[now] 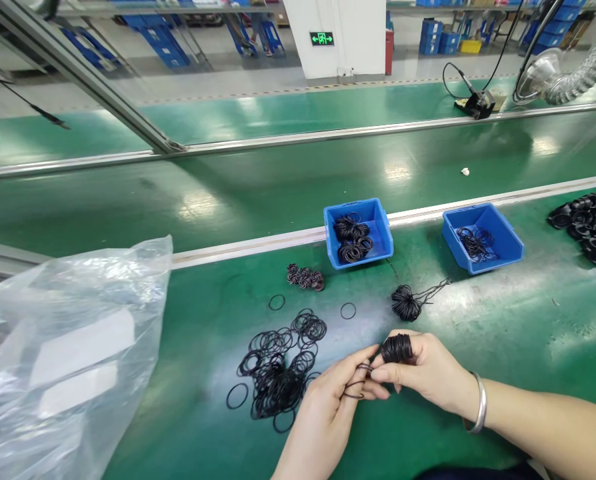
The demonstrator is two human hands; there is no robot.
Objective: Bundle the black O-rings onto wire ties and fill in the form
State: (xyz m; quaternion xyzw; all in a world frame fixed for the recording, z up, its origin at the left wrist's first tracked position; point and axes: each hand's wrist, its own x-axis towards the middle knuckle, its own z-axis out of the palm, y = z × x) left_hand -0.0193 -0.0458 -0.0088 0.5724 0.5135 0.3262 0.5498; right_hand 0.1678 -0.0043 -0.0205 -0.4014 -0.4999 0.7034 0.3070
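A thick stack of black rubber rings (397, 348) is threaded on the index finger of my right hand (435, 373), whose thumb presses in toward the fingertips. Several loose rings (355, 390) hang about the fingers of my left hand (334, 400), its fingertips meeting those of the right. To the left of my hands lies a loose pile of the same rings (281, 383). Single rings (349, 311) rest apart from that pile. Beyond my right hand sits a tied bundle of black rings (407, 303) with loose ends trailing right.
Two blue bins (332, 250) (515, 250) hold black rings near the metal strip. Small brown coiled pieces (305, 277) lie left of the nearer bin. A clear plastic bag (143, 320) covers the left side. Black round parts (593, 227) are heaped far right; a soldering iron stand (478, 105) stands behind.
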